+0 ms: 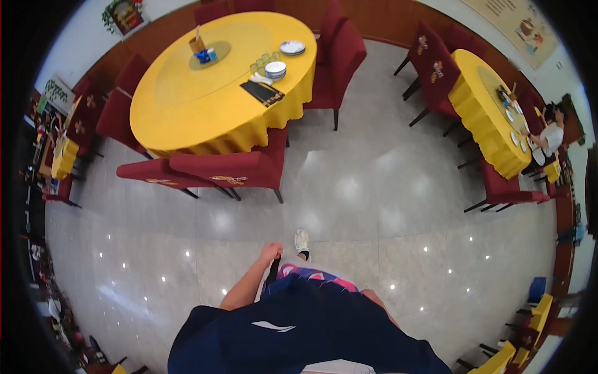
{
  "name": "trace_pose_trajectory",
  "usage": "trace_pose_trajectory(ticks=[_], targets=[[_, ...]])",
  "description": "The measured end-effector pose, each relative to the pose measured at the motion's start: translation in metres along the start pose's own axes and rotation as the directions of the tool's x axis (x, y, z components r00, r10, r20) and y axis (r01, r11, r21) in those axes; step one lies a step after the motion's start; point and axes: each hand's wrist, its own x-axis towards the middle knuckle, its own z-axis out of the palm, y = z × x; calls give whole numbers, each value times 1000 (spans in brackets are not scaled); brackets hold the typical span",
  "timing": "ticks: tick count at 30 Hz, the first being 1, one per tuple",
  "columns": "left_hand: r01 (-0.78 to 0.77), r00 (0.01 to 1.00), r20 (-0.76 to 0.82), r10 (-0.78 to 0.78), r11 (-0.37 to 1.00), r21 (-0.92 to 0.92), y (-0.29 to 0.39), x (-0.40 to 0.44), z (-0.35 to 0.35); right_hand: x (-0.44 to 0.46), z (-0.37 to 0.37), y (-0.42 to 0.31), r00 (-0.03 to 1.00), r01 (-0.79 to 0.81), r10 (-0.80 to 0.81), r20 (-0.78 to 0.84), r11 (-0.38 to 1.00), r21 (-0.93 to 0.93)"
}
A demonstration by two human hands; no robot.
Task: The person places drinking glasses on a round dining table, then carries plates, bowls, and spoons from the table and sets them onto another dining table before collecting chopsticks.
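Note:
My left hand (pixel 271 251) is low in the middle of the view, closed around a black strap (pixel 274 269) that hangs beside my body. Next to the strap, a pink, purple and white patterned cloth-like thing (pixel 317 275) shows below the dark blue shirt (pixel 299 324); I cannot make out what it is. On the other side my right forearm (pixel 381 303) comes out from under the shirt, and the fingers of that hand are hidden. One light-coloured shoe (pixel 301 239) shows on the floor ahead.
A round table with a yellow cloth (pixel 180 118) stands ahead to the left, bearing stacked plates (pixel 275 70), glasses and black chopstick sleeves (pixel 263 93). Red chairs (pixel 227 168) surround it. At another yellow table (pixel 476 112) on the right sits a person (pixel 551 134). Shiny grey tiles (pixel 349 187) lie between.

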Motion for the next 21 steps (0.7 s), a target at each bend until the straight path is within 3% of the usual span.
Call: trace_pose_trajectory(ticks=[2, 3, 4, 5, 7, 12, 14, 17, 19, 21], targets=[[-46, 999, 5, 46, 999, 27, 42, 23, 2, 45, -38, 11, 895, 257, -343, -284, 919, -298], [-41, 999, 37, 39, 998, 50, 61, 36, 5, 61, -58, 23, 660, 335, -666, -348, 676, -656], [-34, 997, 69, 29, 996, 77, 75, 48, 5, 65, -83, -5, 842, 161, -85, -533, 982, 97], [-39, 995, 93, 30, 995, 97, 100, 50, 11, 75, -110, -42, 848, -141, 481, -221, 608, 781], [-64, 988, 141, 56, 997, 48, 154, 53, 28, 93, -166, -104, 830, -184, 526, -183, 568, 802], [-51, 987, 149, 63, 995, -83, 227, 115, 60, 177, -240, -152, 860, -169, 478, -179, 597, 784], [-53, 997, 34, 63, 968, -245, 251, 150, 65, 217, -266, -154, 875, -180, 459, -156, 606, 775], [-115, 990, -110, 85, 947, -301, 299, 190, 63, 276, -306, -133, 852, -170, 490, -187, 596, 785], [-147, 974, -209, 89, 949, -278, 332, 214, 52, 296, -343, -136, 897, -98, 396, -196, 611, 786], [-197, 926, -368, 79, 934, -297, 377, 235, 36, 314, -378, -136, 884, -225, 458, -92, 589, 776]])
